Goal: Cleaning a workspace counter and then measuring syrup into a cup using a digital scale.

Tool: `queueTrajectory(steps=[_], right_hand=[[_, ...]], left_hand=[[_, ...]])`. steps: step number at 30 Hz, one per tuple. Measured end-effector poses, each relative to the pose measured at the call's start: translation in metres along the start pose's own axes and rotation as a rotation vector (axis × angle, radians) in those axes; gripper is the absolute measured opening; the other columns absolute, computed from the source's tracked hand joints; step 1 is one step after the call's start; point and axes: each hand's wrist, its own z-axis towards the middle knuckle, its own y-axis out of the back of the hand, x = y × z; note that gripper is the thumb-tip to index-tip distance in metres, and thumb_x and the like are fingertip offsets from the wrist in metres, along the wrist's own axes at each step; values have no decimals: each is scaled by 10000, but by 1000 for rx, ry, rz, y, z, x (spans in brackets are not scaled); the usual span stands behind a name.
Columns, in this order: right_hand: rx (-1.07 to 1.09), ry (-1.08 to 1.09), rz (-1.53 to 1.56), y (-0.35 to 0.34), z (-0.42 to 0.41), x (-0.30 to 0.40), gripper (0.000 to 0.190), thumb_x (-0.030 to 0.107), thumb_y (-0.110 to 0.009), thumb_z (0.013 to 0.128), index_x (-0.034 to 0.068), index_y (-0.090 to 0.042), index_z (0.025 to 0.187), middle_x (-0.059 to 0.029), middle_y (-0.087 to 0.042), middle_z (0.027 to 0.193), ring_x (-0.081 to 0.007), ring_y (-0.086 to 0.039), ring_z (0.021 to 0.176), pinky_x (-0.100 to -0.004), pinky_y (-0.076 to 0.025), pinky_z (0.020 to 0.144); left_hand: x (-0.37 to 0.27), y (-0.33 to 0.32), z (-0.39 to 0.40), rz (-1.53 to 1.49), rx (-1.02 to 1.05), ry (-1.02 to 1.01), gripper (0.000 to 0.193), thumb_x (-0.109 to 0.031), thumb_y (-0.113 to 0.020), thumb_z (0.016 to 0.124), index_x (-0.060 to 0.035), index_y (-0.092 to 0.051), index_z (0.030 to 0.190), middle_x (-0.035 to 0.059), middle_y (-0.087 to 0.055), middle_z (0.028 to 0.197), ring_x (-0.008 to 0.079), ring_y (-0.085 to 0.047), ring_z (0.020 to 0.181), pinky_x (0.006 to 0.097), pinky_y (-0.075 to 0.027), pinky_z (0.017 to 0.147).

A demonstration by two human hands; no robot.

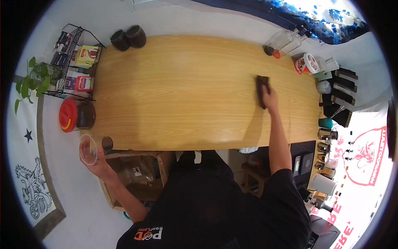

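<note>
A clear plastic cup [94,140], or similar round tub, is held by my left hand [93,157] off the table's left front corner. Its round rim faces up and my fingers show through it. A dark round disc [107,144], perhaps a coaster, lies close to that hand at the table's corner. My right hand [270,99] presses on a dark folded cloth [260,88] on the right part of the wooden tabletop [186,93]. Hand and cloth are slightly blurred.
A wire rack [67,67] with sachets and a red-lidded jar [69,115] line the left side. Two dark cups [128,38] stand at the back left. Glass bottles [284,43], a tub [306,63] and a black scale-like device [301,163] sit along the right.
</note>
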Motion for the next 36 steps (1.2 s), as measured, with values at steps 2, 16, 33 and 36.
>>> queueTrajectory(steps=[2,16,33,36], right_hand=[[273,-43,-67,-48,-14,89,437,391,-548,995,-12,-670,1111,-287,-689,950,-447,-671,892,-480,-519,781],[1188,53,326,-154,-183,306,449,420,-566,1001,39,-645,1226,-220,-679,1153,-375,-632,1113,-458,-479,978],[554,80,137,-149,-99,226,314,303,-562,987,19,-674,1064,-243,-703,914,-419,-681,839,-484,-524,739],[940,196,214,-180,-182,320,288,271,-564,984,45,-662,1133,-230,-699,997,-401,-671,891,-477,-522,805]], left_hand=[[0,10,-4,36,-17,-11,588,-37,-641,925,19,-373,1446,165,-531,1428,272,-481,1350,440,-303,1153],[-34,-10,-35,-1,-142,21,623,-59,-659,923,-1,-359,1466,153,-520,1437,266,-477,1360,428,-307,1152],[14,22,-23,18,-112,24,717,-72,-742,881,33,-340,1466,173,-499,1444,280,-466,1358,420,-348,1144],[15,22,-13,-3,-109,10,714,-71,-739,883,31,-341,1467,170,-495,1443,277,-459,1361,419,-350,1140]])
